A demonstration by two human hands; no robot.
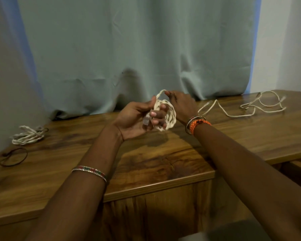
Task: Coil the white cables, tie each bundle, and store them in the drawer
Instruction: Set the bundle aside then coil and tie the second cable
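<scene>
A: Is any brand, label or writing readable here?

B: None that can be made out. The white cables, the wood and the curtain (pixel 137 49) show no legible print.

A: Where is the cable being worked on?

B: A white coil (pixel 168 113) is held above the tabletop (pixel 146 164), between the two hands. The left hand (pixel 135 119) is turned palm up, its fingers (pixel 157 114) curled closed around the near side of the coil, with a clear plug end poking out by the palm. The right hand (pixel 181 105) sits behind the coil, thumb and forefinger pinched together on a loop of the same cable that rises above the bundle.

A: What else lies around?

B: At the far left of the tabletop a finished bundle (pixel 27 135) rests, with what looks like a dark band around one end. Nearer the front edge on that side lies a loose dark elastic band (pixel 14 157). At the far right, an uncoiled cable (pixel 247 106) sprawls in loose loops, well apart from the hands.

A: Does anything block the view?

B: The left fingers hide part of the coil, and the right forearm (pixel 250 162), wearing orange and beaded bracelets (pixel 197 125), crosses the tabletop's right side. The left forearm carries a beaded bangle (pixel 89 172).
</scene>
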